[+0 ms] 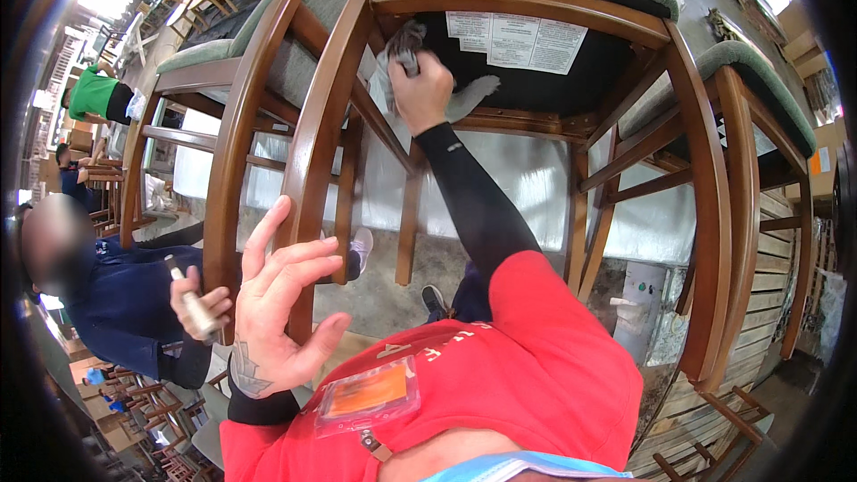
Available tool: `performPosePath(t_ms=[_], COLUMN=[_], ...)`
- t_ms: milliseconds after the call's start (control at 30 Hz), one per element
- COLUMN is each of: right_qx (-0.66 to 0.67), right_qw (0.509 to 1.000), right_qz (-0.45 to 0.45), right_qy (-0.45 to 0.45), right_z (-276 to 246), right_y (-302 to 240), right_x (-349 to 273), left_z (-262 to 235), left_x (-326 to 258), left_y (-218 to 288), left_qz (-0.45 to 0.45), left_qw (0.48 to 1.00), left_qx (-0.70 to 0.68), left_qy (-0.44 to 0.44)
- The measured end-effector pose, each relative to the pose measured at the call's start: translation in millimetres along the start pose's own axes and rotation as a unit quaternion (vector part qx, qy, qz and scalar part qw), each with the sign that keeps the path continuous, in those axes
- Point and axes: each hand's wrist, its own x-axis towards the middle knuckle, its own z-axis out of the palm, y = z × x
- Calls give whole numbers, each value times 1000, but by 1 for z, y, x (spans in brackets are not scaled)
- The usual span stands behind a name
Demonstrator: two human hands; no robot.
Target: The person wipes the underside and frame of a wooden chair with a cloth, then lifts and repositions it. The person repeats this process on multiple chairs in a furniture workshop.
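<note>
A brown wooden chair (518,2) with a green-grey upholstered seat stands in front of me. Its black underside faces me and bears white printed labels (522,40). My right hand (423,94) reaches inside the frame, closed on a grey rag (386,80) at the left rail. One end of the cloth trails to the right, against the black underside. My left hand (290,299) is raised beside the chair's left leg (326,116), fingers spread and nothing in them. Whether its fingertips touch the wood, I cannot tell.
Similar chairs stand close on the left (237,125) and right (736,170). At left, a co-worker in dark blue (125,303) holds a pale, slim object (195,303). Behind the chair lies a surface under shiny plastic sheeting (500,178). Wooden slats (768,277) lie at right.
</note>
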Motion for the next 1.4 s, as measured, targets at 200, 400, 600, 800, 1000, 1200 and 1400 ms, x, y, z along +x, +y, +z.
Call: performPosePath(t_ms=[200, 400, 600, 800, 1000, 1200, 1400], right_qx=[26, -22, -72, 12, 31, 190, 159], right_qw=[982, 990, 984, 986, 997, 980, 940], right_qz=[-179, -88, -128, -154, -67, 57, 157], right_qy=[54, -103, -101, -56, -24, -25, 258], right_z=[-5, -13, -18, -17, -7, 2, -10], right_y=[-3, -6, -17, -32, -19, -35, -1], right_x=[32, 15, 21, 23, 17, 38, 51], left_z=[-2, 9, 13, 12, 7, 6, 3], left_x=[-1, -4, -1, -5, -1, -1, -3], left_y=[-4, -9, -14, -11, -12, -16, -13], left_qz=[7, -2, 9, -17, 6, 8, -13], left_qw=[1000, 998, 997, 997, 998, 997, 998], left_qx=[-12, -42, -57, -58, -54, -70, -61], left_qy=[0, 38, 41, 46, 32, 22, 22])
